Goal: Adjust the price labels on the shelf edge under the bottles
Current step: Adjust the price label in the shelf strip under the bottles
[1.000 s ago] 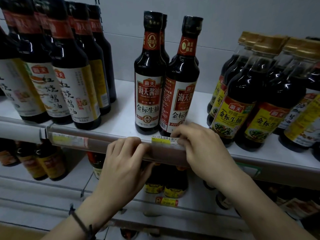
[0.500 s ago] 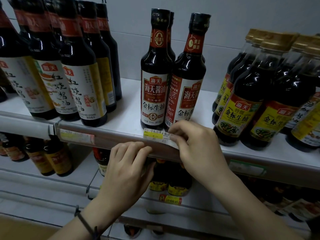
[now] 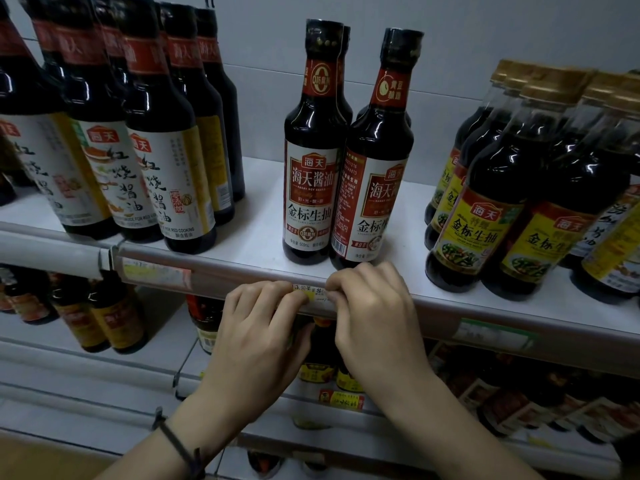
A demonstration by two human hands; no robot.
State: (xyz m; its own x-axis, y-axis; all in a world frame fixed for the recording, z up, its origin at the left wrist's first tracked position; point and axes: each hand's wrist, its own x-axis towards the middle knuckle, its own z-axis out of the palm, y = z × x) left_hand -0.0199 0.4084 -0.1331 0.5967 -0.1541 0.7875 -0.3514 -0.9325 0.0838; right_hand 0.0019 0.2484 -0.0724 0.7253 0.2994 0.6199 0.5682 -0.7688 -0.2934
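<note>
A: Item one. White metal shelf (image 3: 263, 188), top tier, loaded with dark glass soy-sauce bottles in three groups. Risk: jolt to the front edge from pressing too hard, rocking whatever stands closest.

B: Noted. Closest standing stock?

A: Item two. Pair of tall dark bottles with red-and-white labels (image 3: 313, 188), upright, right at the front lip, directly behind both hands. Risk: knuckles lifting over the edge and tipping one forward.

B: Next down.

A: Item three. Grey plastic label rail along the shelf front (image 3: 221, 271), tilted face, clear cover. Risk: cover flexing outward under the pull and popping off its clip, or releasing the neighbouring pale yellow-and-red label at left (image 3: 154, 273).

B: Hands?

A: Item four. Left hand (image 3: 256, 341), fingers curled together over the rail, tips pressed on the left end of the label. Right hand (image 3: 374, 320), fingers curled likewise, pinched on the right end. Both closed on the same strip; exact pinch hidden under the fingertips.

B: And the strip itself?

A: Item five. Small yellow-and-white paper price label with handwriting (image 3: 311, 293), at the rail's top edge, between the two hands, below the red-labelled pair. Seated or half out: cannot tell. Risk: tearing or creasing from opposed pulls, or settling crooked.
</note>
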